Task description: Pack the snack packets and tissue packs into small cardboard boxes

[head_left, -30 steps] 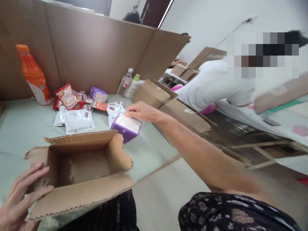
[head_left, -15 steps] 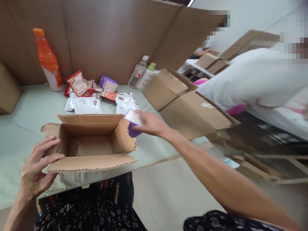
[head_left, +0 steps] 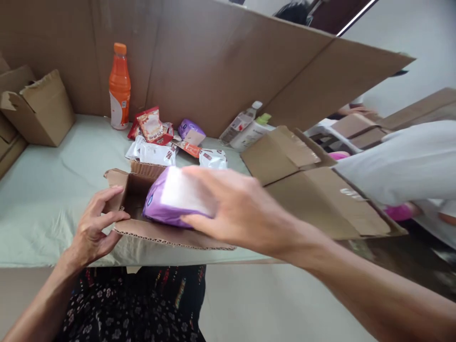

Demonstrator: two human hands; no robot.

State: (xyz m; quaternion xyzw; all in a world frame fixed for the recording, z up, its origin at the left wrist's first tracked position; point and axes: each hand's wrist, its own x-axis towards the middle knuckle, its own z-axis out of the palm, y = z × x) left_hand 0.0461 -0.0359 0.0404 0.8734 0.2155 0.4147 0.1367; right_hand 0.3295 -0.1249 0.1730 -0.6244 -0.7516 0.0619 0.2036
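A small open cardboard box (head_left: 174,236) stands near the table's front edge, its flaps folded outward. My left hand (head_left: 98,223) grips its left end, fingers over the flap and thumb below. Over the box opening, my right hand (head_left: 235,204) holds a purple and white tissue pack (head_left: 171,197), tilted, its left part just at the mouth of the box. The pack and hand hide most of the box's inside and its right end. Behind the box lie white packets (head_left: 156,154), red snack packets (head_left: 151,126) and another purple tissue pack (head_left: 191,130).
An orange drink bottle (head_left: 120,90) stands at the back against a cardboard partition (head_left: 199,61). A clear bottle (head_left: 244,122) and a white bottle with a green cap (head_left: 251,132) lean nearby. Larger cardboard boxes (head_left: 313,194) are on the right, smaller ones (head_left: 50,109) left. A person in white (head_left: 399,156) is beyond.
My right hand has brought the tissue pack from beside the box's right end leftward over its opening. My left hand keeps its hold on the box. The camera view has turned.
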